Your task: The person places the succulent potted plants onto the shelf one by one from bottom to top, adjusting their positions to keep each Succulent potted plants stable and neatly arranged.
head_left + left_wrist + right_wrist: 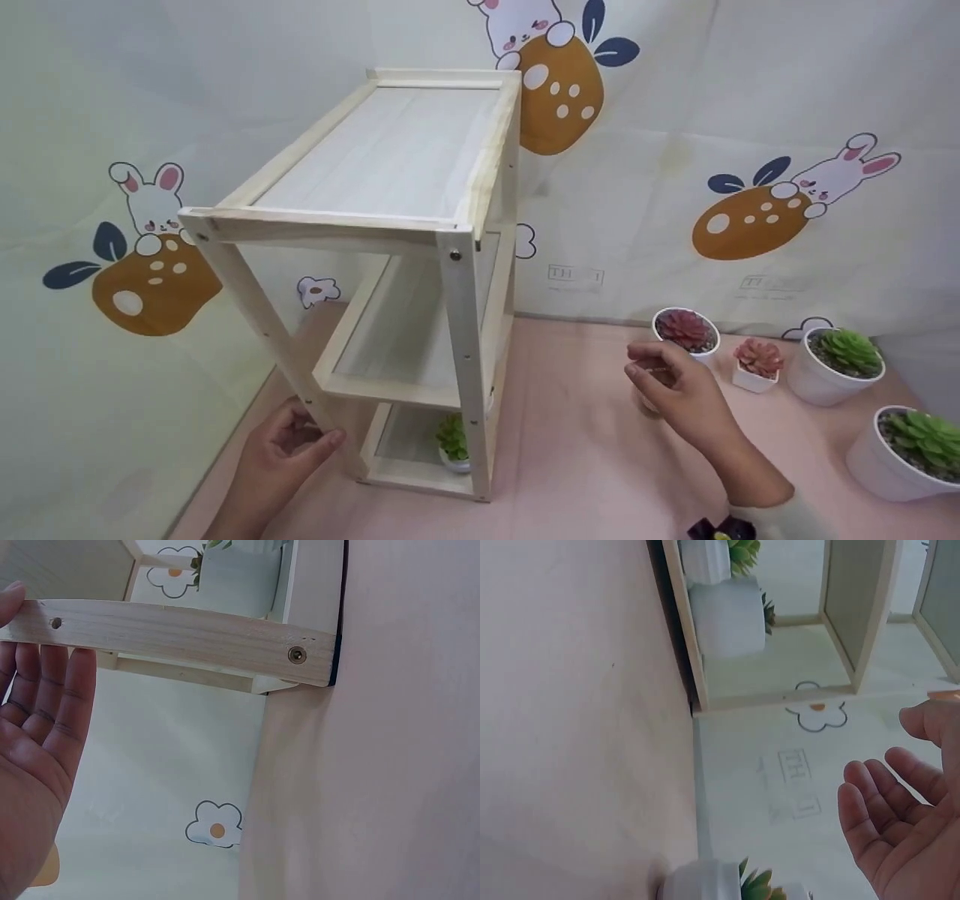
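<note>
Centrally, a three-tier wooden shelf (330,234) of pale, bare timber stands on a pink tabletop (570,457), angled away from the viewer. At its near left corner, the person's left hand (274,457) grips the front leg (279,360) low down, thumb on one face and fingers on the other. The right hand (690,394) is raised to the right of the shelf, well apart from it, with loosely curved fingers and the thumb set away from them.

On the bottom tier, a green succulent (452,435) sits in a white pot; the right wrist view shows a second white pot (727,619) beside it, holding a darker plant. Right of the right hand are more potted plants: a dark red succulent (684,330) close behind the hand, a small pinkish one (757,358) in a squarish pot, and two green ones (849,352) (926,442) in larger white pots. Behind everything, a pale backdrop (637,202) shows cartoon rabbits hugging orange-brown fruit.
</note>
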Available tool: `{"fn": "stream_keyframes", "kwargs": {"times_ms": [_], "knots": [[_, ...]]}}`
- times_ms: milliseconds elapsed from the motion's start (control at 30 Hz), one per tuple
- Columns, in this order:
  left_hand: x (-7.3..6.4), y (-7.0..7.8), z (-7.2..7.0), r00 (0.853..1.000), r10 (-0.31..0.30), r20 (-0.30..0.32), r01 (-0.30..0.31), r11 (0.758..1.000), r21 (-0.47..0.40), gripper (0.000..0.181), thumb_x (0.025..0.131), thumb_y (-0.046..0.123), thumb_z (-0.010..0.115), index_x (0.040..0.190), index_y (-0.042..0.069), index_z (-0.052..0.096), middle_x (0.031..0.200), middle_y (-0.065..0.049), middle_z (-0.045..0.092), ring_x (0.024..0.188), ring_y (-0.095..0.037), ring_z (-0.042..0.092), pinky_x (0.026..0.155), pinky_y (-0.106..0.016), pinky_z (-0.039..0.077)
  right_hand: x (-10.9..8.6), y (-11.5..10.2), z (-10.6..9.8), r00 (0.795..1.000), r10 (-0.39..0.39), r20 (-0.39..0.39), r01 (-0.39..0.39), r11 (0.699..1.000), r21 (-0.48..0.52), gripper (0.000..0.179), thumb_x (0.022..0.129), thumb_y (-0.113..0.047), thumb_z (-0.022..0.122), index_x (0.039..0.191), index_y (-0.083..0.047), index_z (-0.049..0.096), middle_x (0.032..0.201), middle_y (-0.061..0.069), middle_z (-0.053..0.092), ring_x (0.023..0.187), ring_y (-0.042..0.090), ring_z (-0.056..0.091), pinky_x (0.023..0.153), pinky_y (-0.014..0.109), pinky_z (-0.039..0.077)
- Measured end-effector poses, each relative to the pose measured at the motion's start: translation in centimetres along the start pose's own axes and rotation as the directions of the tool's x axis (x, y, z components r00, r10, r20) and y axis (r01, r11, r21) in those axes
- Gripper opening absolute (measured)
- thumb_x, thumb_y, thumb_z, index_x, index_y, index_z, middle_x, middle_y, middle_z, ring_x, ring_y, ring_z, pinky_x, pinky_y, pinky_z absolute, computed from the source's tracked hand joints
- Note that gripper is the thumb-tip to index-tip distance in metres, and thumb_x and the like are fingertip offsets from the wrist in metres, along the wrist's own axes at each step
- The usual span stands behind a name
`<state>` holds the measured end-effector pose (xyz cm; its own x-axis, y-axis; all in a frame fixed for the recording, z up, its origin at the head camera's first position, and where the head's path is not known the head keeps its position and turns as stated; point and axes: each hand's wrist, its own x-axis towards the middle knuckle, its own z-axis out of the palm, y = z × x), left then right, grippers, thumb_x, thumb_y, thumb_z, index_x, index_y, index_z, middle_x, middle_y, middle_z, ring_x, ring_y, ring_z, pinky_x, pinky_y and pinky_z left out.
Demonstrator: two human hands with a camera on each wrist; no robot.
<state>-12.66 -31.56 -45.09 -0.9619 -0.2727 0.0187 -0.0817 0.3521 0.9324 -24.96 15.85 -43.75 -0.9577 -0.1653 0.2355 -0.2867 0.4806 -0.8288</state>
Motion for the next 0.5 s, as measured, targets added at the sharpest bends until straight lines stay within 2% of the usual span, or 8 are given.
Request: {"fn": "stream_keyframes", "kwargs": {"times_ms": [133,300,500], "knots": [[-0.2,0.0,-0.1,1.000,0.000,0.003,0.000,0.999,-0.043,0.044,0.089,0.010,0.083,0.127,0.003,0.062,0.118,-0.009,0.072,0.097,-0.012,0.071,0.085,-0.022,0.059,-0.3,0.9,-0.5,0.999,0.008,-0.041,-0.007,1.000,0.015,0.027,0.099,-0.015,0.072,0.124,-0.004,0.069,0.118,0.013,0.072,0.098,0.000,0.065,0.084,0.014,0.055],[-0.2,0.0,0.0,1.000,0.016,-0.002,-0.017,0.999,-0.046,0.044,0.088,0.011,0.084,0.126,0.005,0.063,0.117,-0.007,0.072,0.097,-0.012,0.071,0.085,-0.023,0.059,-0.6,2.0,-1.2,0.994,0.029,-0.103,-0.025,0.999,0.041,0.024,0.098,-0.012,0.073,0.119,-0.001,0.070,0.111,0.014,0.074,0.093,-0.002,0.066,0.079,0.014,0.056],[-0.2,0.1,0.1,1.000,0.024,-0.014,-0.024,0.999,-0.033,0.043,0.087,0.010,0.085,0.124,0.005,0.064,0.114,-0.003,0.074,0.096,-0.012,0.071,0.085,-0.023,0.059,-1.3,3.6,-2.2,0.991,0.068,-0.115,-0.059,0.995,0.079,0.024,0.100,-0.012,0.070,0.121,0.000,0.068,0.116,0.015,0.077,0.097,-0.006,0.069,0.080,0.014,0.057]]}}
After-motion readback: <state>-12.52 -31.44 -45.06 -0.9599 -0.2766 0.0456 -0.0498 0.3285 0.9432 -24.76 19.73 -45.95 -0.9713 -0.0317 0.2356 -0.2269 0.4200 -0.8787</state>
